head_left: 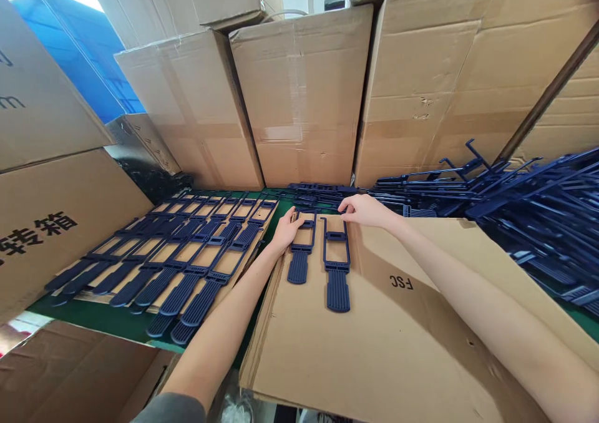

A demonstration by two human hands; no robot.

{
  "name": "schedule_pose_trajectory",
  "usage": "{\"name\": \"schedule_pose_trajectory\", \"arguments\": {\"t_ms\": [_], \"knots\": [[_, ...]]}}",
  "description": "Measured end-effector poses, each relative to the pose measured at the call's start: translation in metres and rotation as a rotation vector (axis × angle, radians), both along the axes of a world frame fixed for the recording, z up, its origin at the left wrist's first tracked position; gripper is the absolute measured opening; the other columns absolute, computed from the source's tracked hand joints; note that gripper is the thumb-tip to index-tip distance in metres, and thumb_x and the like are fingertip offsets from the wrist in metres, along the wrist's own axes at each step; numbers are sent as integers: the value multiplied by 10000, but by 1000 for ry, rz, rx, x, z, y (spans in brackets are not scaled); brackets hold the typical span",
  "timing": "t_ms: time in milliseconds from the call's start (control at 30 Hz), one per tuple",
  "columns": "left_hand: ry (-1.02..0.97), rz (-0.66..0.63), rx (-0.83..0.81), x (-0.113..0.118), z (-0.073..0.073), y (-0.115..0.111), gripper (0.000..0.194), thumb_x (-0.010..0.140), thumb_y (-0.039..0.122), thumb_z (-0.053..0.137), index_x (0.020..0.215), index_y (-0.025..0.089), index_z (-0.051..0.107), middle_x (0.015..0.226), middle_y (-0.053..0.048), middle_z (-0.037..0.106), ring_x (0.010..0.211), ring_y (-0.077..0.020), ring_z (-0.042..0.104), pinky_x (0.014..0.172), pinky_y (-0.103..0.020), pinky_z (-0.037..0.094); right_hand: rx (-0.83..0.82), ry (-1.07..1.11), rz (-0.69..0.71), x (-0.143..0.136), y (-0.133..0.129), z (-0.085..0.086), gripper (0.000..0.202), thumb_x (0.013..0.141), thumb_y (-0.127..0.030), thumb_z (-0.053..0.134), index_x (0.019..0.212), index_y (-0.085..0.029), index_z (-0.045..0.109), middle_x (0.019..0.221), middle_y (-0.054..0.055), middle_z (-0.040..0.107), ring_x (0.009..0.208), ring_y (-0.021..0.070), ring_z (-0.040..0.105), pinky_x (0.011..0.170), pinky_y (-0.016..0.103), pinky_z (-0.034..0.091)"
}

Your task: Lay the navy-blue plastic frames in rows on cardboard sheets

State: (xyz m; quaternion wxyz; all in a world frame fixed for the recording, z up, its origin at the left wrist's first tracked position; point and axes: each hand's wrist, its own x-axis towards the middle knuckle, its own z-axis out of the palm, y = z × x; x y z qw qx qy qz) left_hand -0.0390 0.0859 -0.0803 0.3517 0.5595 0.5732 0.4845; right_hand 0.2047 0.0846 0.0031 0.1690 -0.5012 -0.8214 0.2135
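Left hand point(284, 231) pinches the left frame point(302, 248), best kept flat; right hand point(362, 211) curls beside the right frame point(337, 266), grip unclear.

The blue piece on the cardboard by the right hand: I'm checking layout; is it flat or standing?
Lying flat: the blue piece has its ridged end and frame stretched along the cardboard, by the right hand.

Frames point(337, 291) on cardboard point(365, 360) — cartons point(299, 98) behind
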Motion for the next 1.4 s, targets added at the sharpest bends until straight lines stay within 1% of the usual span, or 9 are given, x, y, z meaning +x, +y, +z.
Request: {"name": "schedule_pose_trajectory", "arguments": {"t_ms": [67, 167, 333, 500, 633, 800, 933, 1033, 1400], "knots": [[6, 1, 1, 0, -1, 1, 627, 787, 240, 642, 1381, 148, 462, 1408, -116, 481, 1296, -246, 458, 1082, -333, 331, 44, -56, 87, -4, -6, 3, 159, 741, -217, 684, 897, -188, 697, 881, 35, 708, 853, 198, 652, 734, 256, 478], [14, 1, 3, 0, -2, 2, 621, 795, 229, 627, 1385, 141, 454, 1410, -116, 479, 1299, -239, 455, 1078, -326, 335, 85, -227, 263, -12, -17, 5, 207, 682, -270, 733, 869, -188, 699, 894, 32, 701, 841, 202, 642, 672, 248, 444], [30, 2, 20, 1, -2, 1, 615, 784, 233, 639, 1371, 153, 474, 1406, -103, 487, 1302, -246, 450, 1085, -328, 322, 219, -392, 345, -23, -29, 3, 208, 658, -211, 701, 858, -185, 651, 815, 16, 681, 743, 193, 618, 608, 258, 360], [46, 8, 35, 3, 0, 1, 594, 769, 241, 654, 1340, 156, 511, 1364, -96, 534, 1293, -265, 458, 1095, -348, 308, 294, -248, 482, -29, -42, 12, 154, 696, -189, 667, 846, -178, 636, 817, 13, 669, 758, 178, 596, 684, 269, 363], [57, 16, 29, 4, 1, 1, 603, 754, 222, 657, 1336, 154, 512, 1339, -86, 558, 1288, -263, 462, 1088, -342, 316, 300, -120, 657, -45, -71, 20, 123, 725, -179, 658, 845, -182, 636, 802, 8, 663, 759, 174, 579, 718, 283, 368], [73, 38, 16, 4, -1, -1, 605, 760, 241, 656, 1342, 169, 507, 1380, -98, 518, 1303, -276, 440, 1086, -362, 309, 264, -175, 862, -70, -108, 11, 121, 730, -188, 681, 843, -183, 638, 797, 16, 659, 789, 191, 583, 738, 297, 376], [75, 40, 6, 4, -3, -2, 629, 758, 273, 674, 1351, 164, 496, 1358, -115, 536, 1284, -298, 460, 1067, -377, 329, 263, -224, 823, -79, -122, 2, 153, 776, -275, 682, 881, -179, 626, 846, 43, 646, 765, 201, 587, 647, 285, 383], [74, 41, 10, 4, -3, -1, 632, 747, 284, 690, 1342, 180, 505, 1362, -101, 535, 1277, -298, 467, 1063, -365, 332, 287, -255, 779, -81, -126, 2, 174, 795, -303, 683, 876, -164, 615, 905, 68, 629, 763, 203, 587, 627, 289, 398], [95, 29, 19, 4, -4, -4, 629, 763, 273, 643, 1360, 161, 479, 1434, -117, 450, 1318, -277, 420, 1065, -349, 319, 280, -341, 781, -86, -141, 9, 158, 789, -248, 689, 871, -136, 613, 916, 93, 645, 804, 245, 622, 682, 344, 465]]}}
